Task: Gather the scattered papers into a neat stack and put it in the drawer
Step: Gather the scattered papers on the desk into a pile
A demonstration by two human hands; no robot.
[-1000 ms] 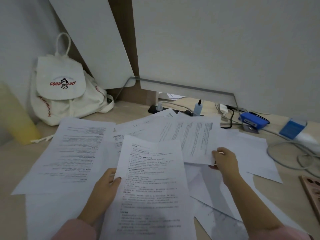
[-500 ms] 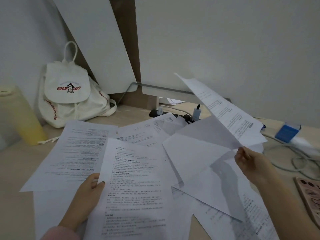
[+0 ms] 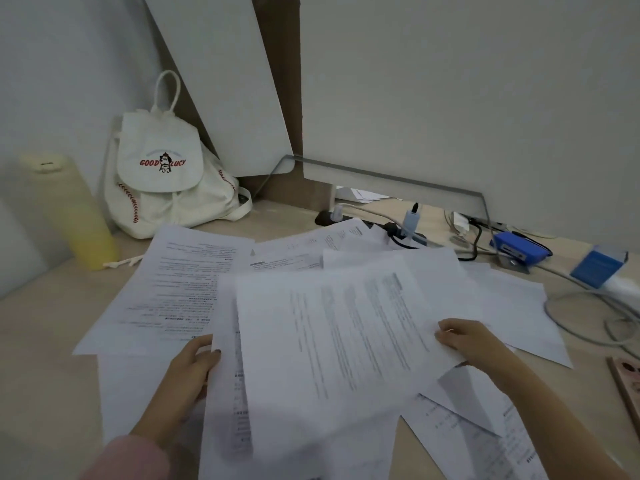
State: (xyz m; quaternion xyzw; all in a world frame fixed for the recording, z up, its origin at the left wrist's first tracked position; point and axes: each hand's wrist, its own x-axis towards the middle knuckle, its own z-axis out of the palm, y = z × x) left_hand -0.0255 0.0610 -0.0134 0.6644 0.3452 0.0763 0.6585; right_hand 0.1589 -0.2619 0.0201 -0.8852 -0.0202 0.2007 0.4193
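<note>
Several printed white sheets lie scattered over the pale wooden desk point(image 3: 41, 358). My left hand point(image 3: 188, 372) grips the left edge of a printed sheet point(image 3: 225, 410) near the front. My right hand point(image 3: 467, 341) pinches the right edge of another printed sheet point(image 3: 332, 341), which lies blurred on top of the left-hand one. More loose papers point(image 3: 180, 289) spread to the left, behind and to the right point(image 3: 512, 306). No drawer shows in view.
A white drawstring backpack point(image 3: 166, 181) leans in the back left corner beside a yellow bottle point(image 3: 72, 216). A power strip with plugs point(image 3: 408, 226), a blue device point(image 3: 519, 247), a blue-white box point(image 3: 599, 265) and cables point(image 3: 588, 313) occupy the back right. A brown board point(image 3: 627, 382) lies at the right edge.
My right hand lifted a sheet from the right side, swung it up and over, and brought it down onto the sheet held by my left hand.
</note>
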